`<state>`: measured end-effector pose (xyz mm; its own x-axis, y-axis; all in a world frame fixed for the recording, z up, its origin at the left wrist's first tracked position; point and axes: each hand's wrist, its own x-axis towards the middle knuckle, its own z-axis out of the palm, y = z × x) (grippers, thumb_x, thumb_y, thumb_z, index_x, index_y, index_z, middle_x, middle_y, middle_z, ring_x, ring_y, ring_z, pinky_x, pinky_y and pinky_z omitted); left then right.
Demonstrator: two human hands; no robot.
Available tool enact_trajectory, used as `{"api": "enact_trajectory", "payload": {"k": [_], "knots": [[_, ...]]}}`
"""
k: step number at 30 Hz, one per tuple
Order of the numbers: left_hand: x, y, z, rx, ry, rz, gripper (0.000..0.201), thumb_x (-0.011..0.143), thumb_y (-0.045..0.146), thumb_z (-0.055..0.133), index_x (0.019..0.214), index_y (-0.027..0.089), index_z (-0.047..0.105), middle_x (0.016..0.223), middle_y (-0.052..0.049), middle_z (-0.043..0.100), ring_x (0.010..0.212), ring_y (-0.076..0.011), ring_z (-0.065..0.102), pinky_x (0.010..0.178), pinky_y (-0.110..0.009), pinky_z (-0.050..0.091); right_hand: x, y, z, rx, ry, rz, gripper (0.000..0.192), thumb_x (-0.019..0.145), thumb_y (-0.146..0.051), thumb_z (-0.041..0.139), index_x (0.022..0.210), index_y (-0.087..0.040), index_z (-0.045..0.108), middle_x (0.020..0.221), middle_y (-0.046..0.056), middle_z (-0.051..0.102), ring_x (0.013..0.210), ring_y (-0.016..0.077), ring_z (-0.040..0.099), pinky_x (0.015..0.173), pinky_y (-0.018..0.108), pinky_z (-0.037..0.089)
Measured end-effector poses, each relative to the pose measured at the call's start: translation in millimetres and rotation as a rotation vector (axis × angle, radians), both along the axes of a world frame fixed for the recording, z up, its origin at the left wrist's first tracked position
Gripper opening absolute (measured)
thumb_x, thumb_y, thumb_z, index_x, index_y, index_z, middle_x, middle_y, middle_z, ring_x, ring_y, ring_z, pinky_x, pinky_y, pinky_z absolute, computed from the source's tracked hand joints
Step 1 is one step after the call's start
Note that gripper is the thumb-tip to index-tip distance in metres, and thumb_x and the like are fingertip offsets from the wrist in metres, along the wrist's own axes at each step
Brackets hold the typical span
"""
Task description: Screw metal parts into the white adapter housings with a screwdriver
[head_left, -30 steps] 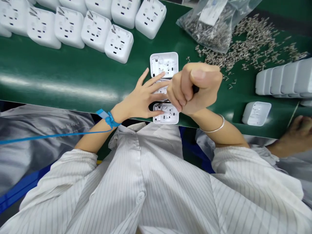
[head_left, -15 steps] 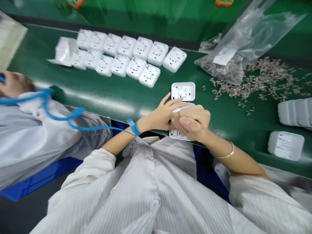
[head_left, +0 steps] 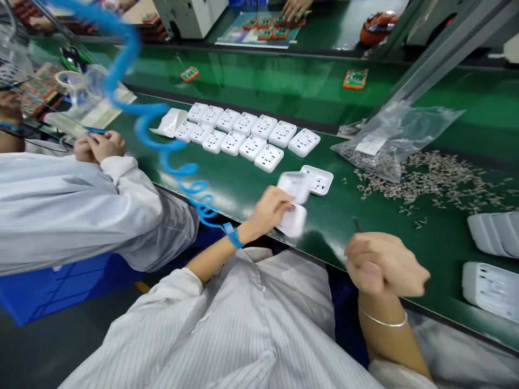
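Note:
My left hand (head_left: 267, 209), a blue strap at its wrist, pinches the edge of a white plastic housing (head_left: 295, 186). A second white housing (head_left: 292, 221) is under its fingers near the bench edge; both are blurred. Just beyond lies another open white housing (head_left: 319, 180), its inside facing up. My right hand (head_left: 385, 262) is off to the right, closed in a fist and blurred by motion. From it sticks a thin dark tip (head_left: 357, 224), part of a slim tool mostly hidden in the fingers.
Two rows of white socket housings (head_left: 245, 123) stand at the back. Small metal clips (head_left: 441, 178) are heaped at right beside a clear bag (head_left: 377, 156). Stacked white shells (head_left: 494, 233) sit far right. A coiled blue cord (head_left: 178, 172) crosses the left; a co-worker's hands (head_left: 101, 146) are beyond it.
My right hand has moved away to the right from the housings, where both hands were together. My left hand now pinches a housing, which has shifted. The view has tilted up.

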<state>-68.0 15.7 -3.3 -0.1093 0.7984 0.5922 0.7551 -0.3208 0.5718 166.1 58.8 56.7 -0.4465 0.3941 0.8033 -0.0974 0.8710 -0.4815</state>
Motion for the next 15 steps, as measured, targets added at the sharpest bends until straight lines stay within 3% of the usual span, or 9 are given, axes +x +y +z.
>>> {"api": "enact_trajectory", "payload": {"k": [3, 6, 10, 12, 15], "knots": [[-59.4, -22.2, -15.3, 0.213, -0.526, 0.544, 0.017, 0.093, 0.034, 0.064, 0.100, 0.021, 0.056, 0.096, -0.002, 0.063, 0.089, -0.0141, 0.061, 0.086, -0.029, 0.051, -0.5, 13.3, -17.6, 0.266, -0.126, -0.031, 0.039, 0.088, -0.012, 0.054, 0.056, -0.021, 0.034, 0.048, -0.004, 0.033, 0.044, 0.0089, 0.032, 0.044, 0.028, 0.028], [-141.7, -36.0, -22.3, 0.290, -0.763, 0.789, 0.018, 0.093, 0.029, 0.061, 0.100, 0.020, 0.048, 0.102, 0.000, 0.063, 0.097, -0.0106, 0.062, 0.098, -0.030, 0.050, -1.4, 14.6, -30.4, 0.373, -0.239, -0.051, 0.039, 0.084, -0.007, 0.055, 0.056, -0.022, 0.033, 0.049, -0.005, 0.031, 0.048, 0.0098, 0.027, 0.045, 0.029, 0.025], [-234.2, -31.2, -15.0, 0.190, -0.871, 0.844, 0.005, 0.096, 0.016, 0.054, 0.096, 0.016, 0.049, 0.100, -0.001, 0.065, 0.102, -0.0085, 0.063, 0.103, -0.035, 0.050, -10.1, 9.2, -38.0, 0.413, -0.290, -0.089, 0.038, 0.083, -0.006, 0.055, 0.055, -0.022, 0.036, 0.048, -0.005, 0.033, 0.049, 0.0103, 0.027, 0.046, 0.029, 0.026], [-260.4, -22.6, -9.7, 0.102, -0.899, 0.809, 0.004, 0.095, 0.011, 0.054, 0.096, 0.015, 0.052, 0.097, -0.001, 0.067, 0.103, -0.0090, 0.065, 0.106, -0.038, 0.051, -15.6, 6.8, -39.0, 0.429, -0.307, -0.106, 0.038, 0.083, -0.007, 0.056, 0.054, -0.021, 0.037, 0.048, -0.005, 0.034, 0.049, 0.0102, 0.027, 0.046, 0.028, 0.026], [-278.4, -13.2, -3.2, -0.047, -0.911, 0.719, 0.007, 0.094, 0.007, 0.054, 0.100, 0.011, 0.055, 0.096, -0.001, 0.069, 0.109, -0.0094, 0.064, 0.114, -0.044, 0.047, -20.6, 4.1, -39.3, 0.439, -0.315, -0.134, 0.037, 0.082, -0.007, 0.057, 0.053, -0.021, 0.038, 0.048, -0.005, 0.035, 0.049, 0.0102, 0.027, 0.047, 0.028, 0.026]]}}
